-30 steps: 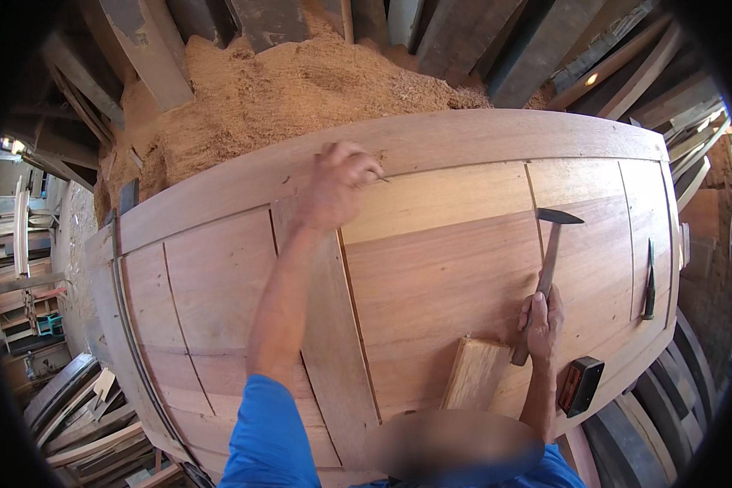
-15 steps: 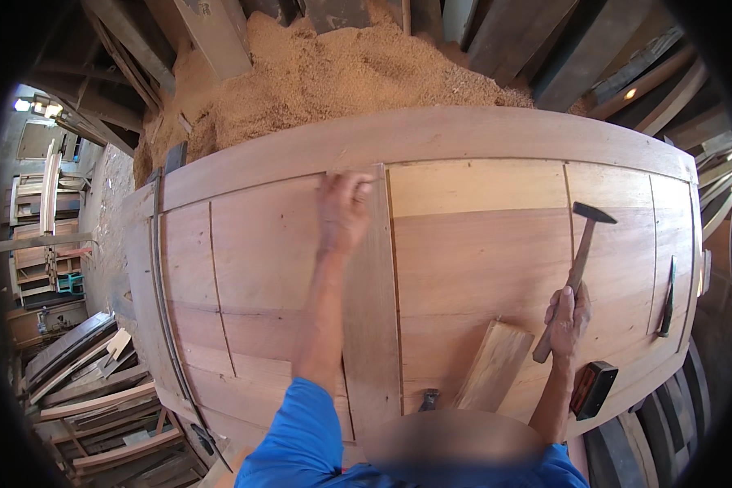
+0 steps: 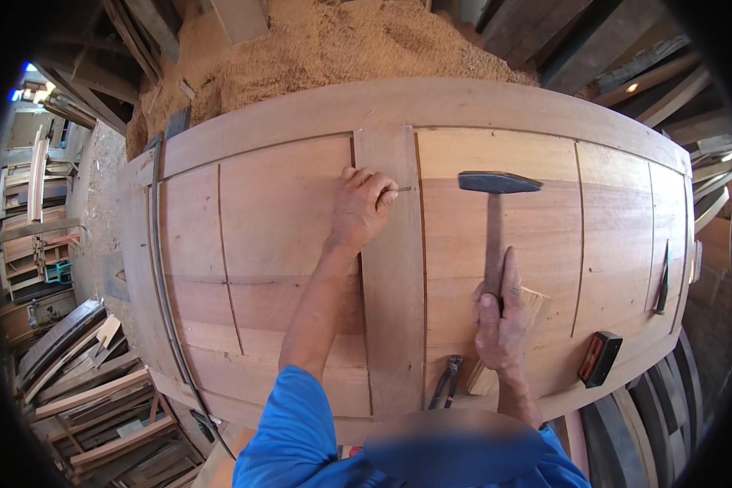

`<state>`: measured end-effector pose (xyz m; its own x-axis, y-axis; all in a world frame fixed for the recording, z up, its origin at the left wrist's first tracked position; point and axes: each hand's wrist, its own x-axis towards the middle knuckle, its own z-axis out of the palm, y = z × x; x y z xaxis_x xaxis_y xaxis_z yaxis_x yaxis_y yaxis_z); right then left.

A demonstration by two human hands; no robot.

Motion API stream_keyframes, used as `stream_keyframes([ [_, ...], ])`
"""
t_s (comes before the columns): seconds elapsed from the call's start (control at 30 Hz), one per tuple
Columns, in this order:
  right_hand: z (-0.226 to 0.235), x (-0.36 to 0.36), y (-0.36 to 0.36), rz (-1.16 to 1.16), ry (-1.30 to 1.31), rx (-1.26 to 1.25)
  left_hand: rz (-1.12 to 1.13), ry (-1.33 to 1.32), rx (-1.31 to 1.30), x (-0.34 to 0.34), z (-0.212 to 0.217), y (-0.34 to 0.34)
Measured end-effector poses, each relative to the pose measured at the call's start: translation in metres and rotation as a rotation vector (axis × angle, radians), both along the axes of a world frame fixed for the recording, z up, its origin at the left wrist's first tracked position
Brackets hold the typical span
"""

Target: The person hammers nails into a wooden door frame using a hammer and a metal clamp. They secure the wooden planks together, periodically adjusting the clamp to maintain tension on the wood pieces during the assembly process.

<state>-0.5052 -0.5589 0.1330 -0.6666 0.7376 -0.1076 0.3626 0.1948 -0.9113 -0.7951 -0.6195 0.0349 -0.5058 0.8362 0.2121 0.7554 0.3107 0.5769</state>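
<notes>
A wide wooden door panel (image 3: 293, 220) lies flat before me, with a broad upright rail (image 3: 392, 301) across its middle. Over the far part of that rail, my left hand (image 3: 361, 208) is closed, pinching a thin nail (image 3: 404, 189) that points rightward. My right hand (image 3: 500, 327) is wrapped around the wooden handle of a hammer (image 3: 496, 182). Its dark metal head is raised over the panel, to the right of the nail and apart from it. Partly behind my right hand lies a short wooden board (image 3: 537, 307).
Pincers (image 3: 447, 379) rest near the panel's front edge. Farther right are a black-and-red box (image 3: 599, 358) and a chisel-like tool (image 3: 664, 278). A long bar clamp (image 3: 168, 305) spans the left end. Sawdust (image 3: 325, 49) is heaped beyond, and stacked timber (image 3: 106, 407) stands lower left.
My left hand has moved slightly right and nearer, and the nail now shows in its fingers. My right hand has brought the hammer leftward, toward the rail. More of the pincers shows.
</notes>
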Motion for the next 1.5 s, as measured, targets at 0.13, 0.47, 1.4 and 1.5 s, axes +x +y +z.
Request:
stream_keyframes([
  [0.13,0.009,-0.02,-0.014,0.056,-0.072,-0.058,-0.003,0.021,0.058,0.007,-0.006,-0.004],
  [0.47,0.006,-0.041,-0.014,0.073,-0.301,0.122,0.04,0.04,0.108,0.011,-0.013,-0.003],
  [1.4,0.021,-0.049,-0.026,-0.015,0.039,0.318,0.039,0.079,0.126,0.011,-0.014,-0.002],
  [1.5,0.026,-0.043,-0.025,-0.041,0.021,0.235,0.038,0.07,0.128,0.011,-0.015,-0.003],
])
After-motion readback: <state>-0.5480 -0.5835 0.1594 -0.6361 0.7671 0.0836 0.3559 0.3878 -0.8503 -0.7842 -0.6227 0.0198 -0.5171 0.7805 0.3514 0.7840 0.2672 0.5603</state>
